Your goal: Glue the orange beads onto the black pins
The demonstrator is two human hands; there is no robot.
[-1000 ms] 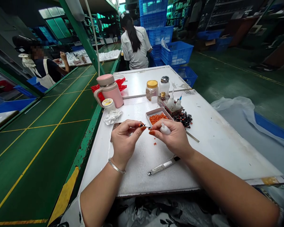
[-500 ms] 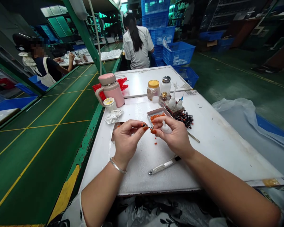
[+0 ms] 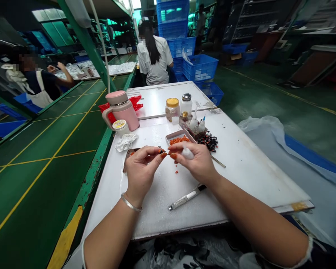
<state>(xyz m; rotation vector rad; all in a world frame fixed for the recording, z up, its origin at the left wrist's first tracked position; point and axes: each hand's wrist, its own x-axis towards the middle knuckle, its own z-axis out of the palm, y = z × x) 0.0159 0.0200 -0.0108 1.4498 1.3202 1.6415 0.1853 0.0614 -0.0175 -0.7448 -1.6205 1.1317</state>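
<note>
Entered from the room, with the seated person's hands as the dial's centre and 12 o'clock straight ahead: a green conveyor bench (image 3: 44, 179) is running along at 9 o'clock, a co-worker in an apron (image 3: 36, 80) is sitting beyond it at 10 o'clock, and a co-worker in a white shirt (image 3: 155, 61) is standing at 12 o'clock, back turned, beside a stack of blue plastic crates (image 3: 173, 22). Next, a white worktable (image 3: 240, 175) is carrying the smaller goods. A pink insulated mug (image 3: 121, 112) is standing upright at 11 o'clock, in front of a red plastic bag (image 3: 134, 102). A jar with a yellow lid (image 3: 172, 109) and a glass bottle with a silver cap (image 3: 186, 104) are standing at 12 o'clock. A shallow tray of orange beads (image 3: 179, 139) is sitting just beyond the hands, a heap of dark beads (image 3: 207, 142) is lying at 2 o'clock, a white tube (image 3: 187, 197) at 5 o'clock, and a crumpled white cloth (image 3: 126, 142) at 10 o'clock. The left hand (image 3: 141, 168) is pinching a tiny dark-and-orange piece (image 3: 161, 151) between its fingertips, holding it above the table between both hands. The right hand (image 3: 193, 162) is curling its fingers around a white squeeze bottle (image 3: 187, 153). Loose orange beads (image 3: 176, 168) are lying scattered on the table below.
</note>
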